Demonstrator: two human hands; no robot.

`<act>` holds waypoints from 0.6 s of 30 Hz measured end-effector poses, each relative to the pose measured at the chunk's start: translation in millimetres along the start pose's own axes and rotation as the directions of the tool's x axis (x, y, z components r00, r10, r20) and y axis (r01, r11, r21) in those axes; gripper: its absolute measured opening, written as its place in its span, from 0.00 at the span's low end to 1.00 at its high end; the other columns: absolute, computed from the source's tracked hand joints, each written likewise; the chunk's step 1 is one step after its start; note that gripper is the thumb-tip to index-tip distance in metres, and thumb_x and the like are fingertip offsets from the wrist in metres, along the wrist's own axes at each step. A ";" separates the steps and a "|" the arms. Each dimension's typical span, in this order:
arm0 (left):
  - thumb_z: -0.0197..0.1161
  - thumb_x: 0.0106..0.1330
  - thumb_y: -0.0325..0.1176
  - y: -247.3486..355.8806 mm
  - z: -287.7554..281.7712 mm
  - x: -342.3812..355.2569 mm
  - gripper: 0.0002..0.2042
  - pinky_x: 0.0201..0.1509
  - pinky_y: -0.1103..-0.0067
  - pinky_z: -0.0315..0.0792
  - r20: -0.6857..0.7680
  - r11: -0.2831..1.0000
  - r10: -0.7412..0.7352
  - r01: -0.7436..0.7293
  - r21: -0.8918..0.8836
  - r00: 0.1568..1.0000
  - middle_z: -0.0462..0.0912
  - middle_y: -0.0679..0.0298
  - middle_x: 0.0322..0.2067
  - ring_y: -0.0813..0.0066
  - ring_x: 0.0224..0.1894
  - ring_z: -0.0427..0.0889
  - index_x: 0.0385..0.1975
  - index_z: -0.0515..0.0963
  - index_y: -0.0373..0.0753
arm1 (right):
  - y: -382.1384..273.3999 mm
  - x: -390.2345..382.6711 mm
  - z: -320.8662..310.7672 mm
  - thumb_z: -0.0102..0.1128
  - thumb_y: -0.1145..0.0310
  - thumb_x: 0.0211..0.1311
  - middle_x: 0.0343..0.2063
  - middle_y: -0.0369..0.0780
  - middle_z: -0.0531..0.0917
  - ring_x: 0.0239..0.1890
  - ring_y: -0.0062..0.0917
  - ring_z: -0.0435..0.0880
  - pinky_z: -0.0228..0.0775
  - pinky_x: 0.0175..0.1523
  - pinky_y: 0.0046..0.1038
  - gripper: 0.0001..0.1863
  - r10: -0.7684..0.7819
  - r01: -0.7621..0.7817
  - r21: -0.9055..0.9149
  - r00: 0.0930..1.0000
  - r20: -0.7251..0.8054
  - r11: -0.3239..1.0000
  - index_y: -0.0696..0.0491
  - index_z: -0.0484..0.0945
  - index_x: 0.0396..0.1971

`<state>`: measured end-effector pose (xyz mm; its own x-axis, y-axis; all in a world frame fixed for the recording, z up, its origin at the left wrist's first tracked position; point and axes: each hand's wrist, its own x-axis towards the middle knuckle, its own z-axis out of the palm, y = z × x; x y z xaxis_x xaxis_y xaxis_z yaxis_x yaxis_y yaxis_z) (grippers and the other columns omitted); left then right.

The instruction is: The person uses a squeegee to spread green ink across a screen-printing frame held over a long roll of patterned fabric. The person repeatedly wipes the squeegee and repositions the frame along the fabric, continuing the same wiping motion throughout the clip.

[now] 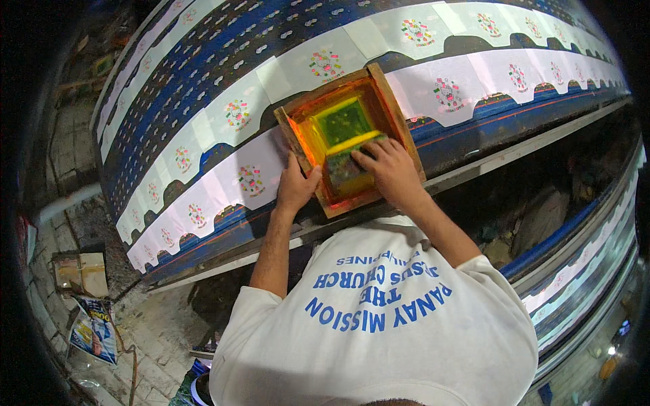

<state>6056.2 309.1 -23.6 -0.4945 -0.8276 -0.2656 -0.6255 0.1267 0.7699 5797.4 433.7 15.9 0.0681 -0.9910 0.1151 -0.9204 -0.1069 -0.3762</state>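
A wooden screen-printing frame [395, 116], stained orange and yellow inside, lies tilted over a row of white cut fabric pieces [267, 152]. Its mesh shows a green and yellow window. My left hand [296, 188] grips the frame's left side, thumb on the rim, other fingers partly hidden. Inside the frame, my right hand [391, 169] is closed over a squeegee [340, 166], a dark greenish block with a bright yellow upper edge. The squeegee stands in the near half of the frame. Colourful small prints [447, 93] mark the fabric pieces on both sides.
The long blue printing table [460, 132] curves across the view, with more printed pieces in rows behind. A pale rail [467, 169] runs along its near edge. Another table with fabric [575, 271] stands at right. A cardboard box [81, 274] and a printed sack [95, 330] lie at left.
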 end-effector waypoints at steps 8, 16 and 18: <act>0.70 0.77 0.48 18.7 0.7 -17.2 0.29 0.55 0.56 0.84 -0.077 0.991 -0.128 0.129 0.016 0.989 0.92 0.41 0.49 0.38 0.51 0.93 0.65 0.76 0.31 | 34.0 103.2 -16.8 0.69 0.73 0.62 0.51 0.43 0.91 0.58 0.43 0.88 0.80 0.65 0.43 0.24 -0.037 0.028 0.068 0.989 0.145 0.997 0.47 0.91 0.60; 0.72 0.77 0.56 3.8 6.8 -19.4 0.29 0.40 0.55 0.84 -0.146 0.998 -0.022 0.030 0.053 0.989 0.90 0.42 0.35 0.37 0.38 0.92 0.54 0.79 0.30 | 45.7 137.7 8.0 0.66 0.72 0.65 0.47 0.45 0.91 0.55 0.45 0.90 0.84 0.60 0.46 0.22 -0.089 0.094 -0.045 0.991 0.104 0.994 0.44 0.91 0.59; 0.72 0.77 0.58 -11.4 11.8 -21.7 0.30 0.37 0.55 0.82 -0.183 0.994 0.013 0.008 0.113 0.983 0.88 0.43 0.31 0.40 0.34 0.92 0.54 0.79 0.30 | 33.6 118.6 -2.3 0.66 0.73 0.65 0.47 0.45 0.91 0.56 0.44 0.89 0.83 0.62 0.46 0.23 -0.101 0.101 0.007 0.988 0.119 0.995 0.44 0.91 0.59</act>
<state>6067.0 332.0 -33.5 -0.3839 -0.9120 -0.1444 -0.6936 0.1815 0.6971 5773.6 312.7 19.0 0.2062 -0.9776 0.0421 -0.9060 -0.2070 -0.3692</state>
